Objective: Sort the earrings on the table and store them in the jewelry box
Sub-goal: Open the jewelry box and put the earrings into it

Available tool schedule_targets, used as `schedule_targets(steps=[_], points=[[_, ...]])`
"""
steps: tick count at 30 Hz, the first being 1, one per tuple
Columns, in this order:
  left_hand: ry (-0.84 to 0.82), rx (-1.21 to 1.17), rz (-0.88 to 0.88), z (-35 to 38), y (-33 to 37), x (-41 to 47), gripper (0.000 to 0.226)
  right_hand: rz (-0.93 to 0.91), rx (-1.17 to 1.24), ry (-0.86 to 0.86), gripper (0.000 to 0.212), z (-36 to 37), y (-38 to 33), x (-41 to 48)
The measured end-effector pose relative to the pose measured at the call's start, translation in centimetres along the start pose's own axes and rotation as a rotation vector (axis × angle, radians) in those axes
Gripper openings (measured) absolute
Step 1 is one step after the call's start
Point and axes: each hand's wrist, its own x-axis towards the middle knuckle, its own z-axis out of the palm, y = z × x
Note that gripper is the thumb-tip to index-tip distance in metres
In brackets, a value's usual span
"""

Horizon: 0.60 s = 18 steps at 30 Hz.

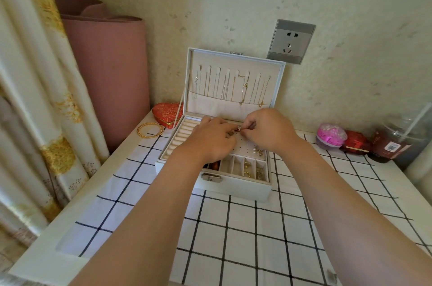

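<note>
Checked tablecloth (245,239) under open jewelry box (233,186); no legible writing.

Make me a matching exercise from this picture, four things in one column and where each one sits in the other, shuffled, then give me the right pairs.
Things
1. gold bangles
2. red heart-shaped box
3. necklaces
4. wall socket

Places
A. hanging inside the raised lid of the jewelry box
B. on the wall, above and right of the lid
C. flat on the table, at the far left edge
D. beside the lid's left edge, just behind the bangles

Pairs: 1-C, 2-D, 3-A, 4-B
</note>
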Motion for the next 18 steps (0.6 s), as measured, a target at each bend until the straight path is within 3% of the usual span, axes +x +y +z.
schedule_targets(steps=[6, 18], points=[[0.014, 0.034, -0.001, 0.1, 0.1, 0.0, 0.05, -0.007, 0.092, -0.112, 0.019, -0.8, 0.3, 0.1], [0.024, 0.044, 0.007, 0.5, 0.0, -0.1, 0.056, 0.033, 0.067, -0.175, 0.02, -1.1, 0.2, 0.1]])
